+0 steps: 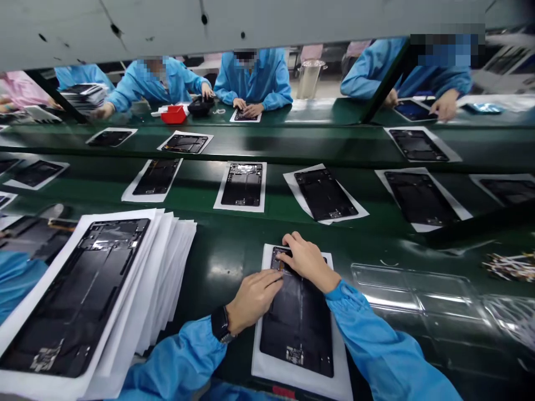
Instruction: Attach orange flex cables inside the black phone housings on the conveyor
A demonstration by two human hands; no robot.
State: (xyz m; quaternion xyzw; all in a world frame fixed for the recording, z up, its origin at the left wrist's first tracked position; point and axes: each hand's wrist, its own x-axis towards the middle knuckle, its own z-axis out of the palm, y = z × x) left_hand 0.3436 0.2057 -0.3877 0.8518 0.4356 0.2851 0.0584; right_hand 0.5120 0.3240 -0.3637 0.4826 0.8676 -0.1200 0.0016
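Observation:
A black tablet back panel [298,320] lies on a white sheet [301,376] on the green bench in front of me. My left hand [253,299] rests on the panel's left upper edge, fingers curled and pressed together toward the top corner. My right hand [307,259] lies over the panel's top end, its fingers bent and pressing on a small part there; what is under them is hidden. Both arms wear blue sleeves, and a dark watch [220,324] sits on the left wrist.
A stack of white sheets with another black panel [79,295] on top lies at my left. A clear plastic tray [413,289] sits at my right. Several panels on sheets ride the green belt [276,209] beyond. People in blue coats [254,78] work across the line.

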